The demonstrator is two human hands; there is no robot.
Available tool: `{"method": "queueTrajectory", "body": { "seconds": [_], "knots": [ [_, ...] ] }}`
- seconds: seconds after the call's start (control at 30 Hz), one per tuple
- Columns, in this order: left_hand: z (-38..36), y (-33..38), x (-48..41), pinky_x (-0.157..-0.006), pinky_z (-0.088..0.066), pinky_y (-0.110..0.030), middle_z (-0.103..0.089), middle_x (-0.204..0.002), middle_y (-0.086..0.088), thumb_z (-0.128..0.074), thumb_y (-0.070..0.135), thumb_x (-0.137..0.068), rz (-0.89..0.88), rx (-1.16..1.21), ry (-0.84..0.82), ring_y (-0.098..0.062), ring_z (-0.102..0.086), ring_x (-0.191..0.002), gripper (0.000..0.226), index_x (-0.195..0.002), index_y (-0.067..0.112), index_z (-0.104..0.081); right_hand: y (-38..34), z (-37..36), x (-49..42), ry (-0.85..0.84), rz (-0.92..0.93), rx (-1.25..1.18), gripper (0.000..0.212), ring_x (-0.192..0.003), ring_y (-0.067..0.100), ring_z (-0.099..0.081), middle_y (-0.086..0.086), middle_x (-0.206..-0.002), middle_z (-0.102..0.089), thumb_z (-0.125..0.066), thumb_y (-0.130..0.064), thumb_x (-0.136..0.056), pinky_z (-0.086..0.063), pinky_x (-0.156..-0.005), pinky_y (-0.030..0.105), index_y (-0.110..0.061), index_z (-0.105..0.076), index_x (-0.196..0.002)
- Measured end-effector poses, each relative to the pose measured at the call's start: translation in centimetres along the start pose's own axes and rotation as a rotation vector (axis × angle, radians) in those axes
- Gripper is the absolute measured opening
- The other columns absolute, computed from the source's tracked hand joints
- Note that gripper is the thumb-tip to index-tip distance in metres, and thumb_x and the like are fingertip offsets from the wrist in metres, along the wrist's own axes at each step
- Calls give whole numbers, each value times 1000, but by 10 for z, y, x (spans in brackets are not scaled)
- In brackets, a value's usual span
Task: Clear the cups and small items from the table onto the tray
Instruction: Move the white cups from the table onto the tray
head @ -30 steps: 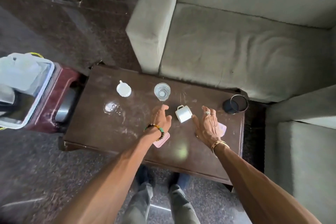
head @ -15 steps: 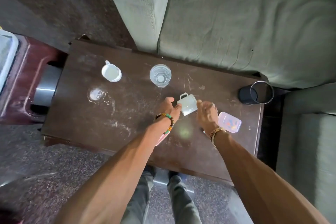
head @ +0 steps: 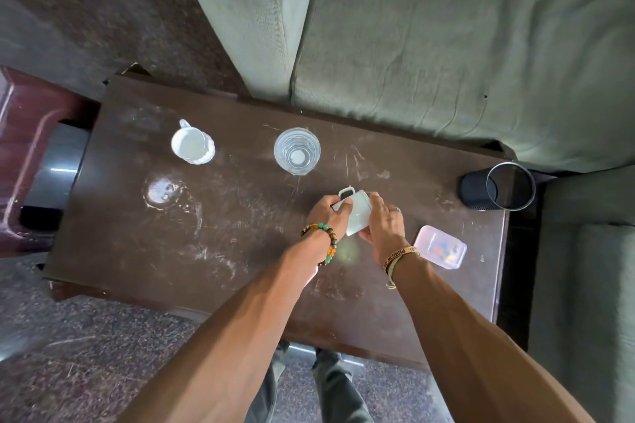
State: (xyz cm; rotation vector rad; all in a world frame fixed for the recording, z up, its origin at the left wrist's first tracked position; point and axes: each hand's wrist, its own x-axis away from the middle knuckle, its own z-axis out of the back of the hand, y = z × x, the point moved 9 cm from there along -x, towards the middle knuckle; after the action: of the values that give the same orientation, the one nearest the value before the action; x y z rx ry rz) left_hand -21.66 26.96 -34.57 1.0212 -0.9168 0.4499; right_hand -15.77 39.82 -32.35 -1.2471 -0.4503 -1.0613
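1. We are clasping the small white ceramic cup, tilted, near the dark wooden table's middle, left hand and right hand both curling around it.
2. We are recommending levelling it before lifting.

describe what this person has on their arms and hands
Both forearms are bare, with no sleeves in view. The left hand has a beaded bracelet at the wrist, with teal, brown and amber beads. The right hand has a tan woven band with a dark pattern at the wrist, a loose string end hanging from it, and a ring on one finger.
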Motion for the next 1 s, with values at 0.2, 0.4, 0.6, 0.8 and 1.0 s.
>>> {"method": "queueTrajectory", "body": {
  "seconds": [0.2,0.4,0.6,0.8,1.0],
  "knots": [
    [9,8,21,-83,-58,-51,-64,-115,-12,-68,40,-84,38,190,0,-31,-63,-104,43,-114,10,-62,-22,16,34,190,31,-178,31,-105,48,-63,30,-97,-67,-59,-23,-98,-53,-92,58,7,-67,-94],
    [35,68,89,-94,-52,-53,-58,-116,-12,-62,35,-91,-31,255,-12,-34,-58,-114,16,-98,21,-57,-86,35,103,182,166,-178,38,-75,28,-49,16,-75,-51,-64,-24,-94,-54,-82,63,8,-53,-76],
    [99,154,194,-89,-53,-58,-64,-105,-21,-66,28,-90,-165,430,48,-36,-64,-98,15,-82,15,-64,-198,53,195,179,321,-55,37,-77,43,-55,26,-74,-56,-61,-27,-92,-55,-80,55,7,-62,-78],
    [200,196,291,-76,-59,-45,-65,-93,-10,-72,25,-85,-289,579,123,-22,-64,-79,12,-78,16,-67,-288,21,288,51,497,-16,39,-90,42,-67,32,-92,-68,-60,-32,-95,-55,-87,54,4,-69,-84],
    [305,155,350,-69,-60,-39,-67,-92,-9,-78,37,-77,-322,674,221,-26,-65,-85,23,-84,17,-69,-313,-76,369,-116,589,-30,19,-103,41,-68,23,-101,-72,-63,-27,-95,-54,-93,58,-12,-71,-87]
  ]
}}
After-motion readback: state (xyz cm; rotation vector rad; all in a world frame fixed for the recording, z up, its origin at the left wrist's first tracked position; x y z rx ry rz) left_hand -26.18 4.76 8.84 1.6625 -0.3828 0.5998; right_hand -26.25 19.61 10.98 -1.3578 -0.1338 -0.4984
